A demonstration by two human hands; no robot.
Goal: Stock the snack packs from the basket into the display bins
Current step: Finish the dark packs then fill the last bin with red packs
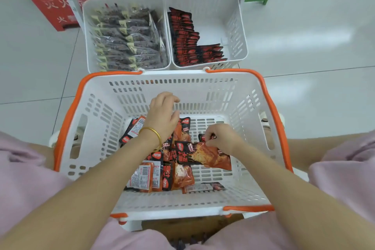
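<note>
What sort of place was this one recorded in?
Probably a small shop or convenience store: white display bins hold neat rows of identical snack packs, an orange-handled shopping basket holds more of them, and the floor is pale tile.

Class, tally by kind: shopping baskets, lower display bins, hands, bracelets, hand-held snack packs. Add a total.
shopping basket: 1
lower display bins: 2, left bin and right bin
hands: 2, left hand and right hand
gold bracelet: 1
held snack pack: 1
Total: 7
</note>
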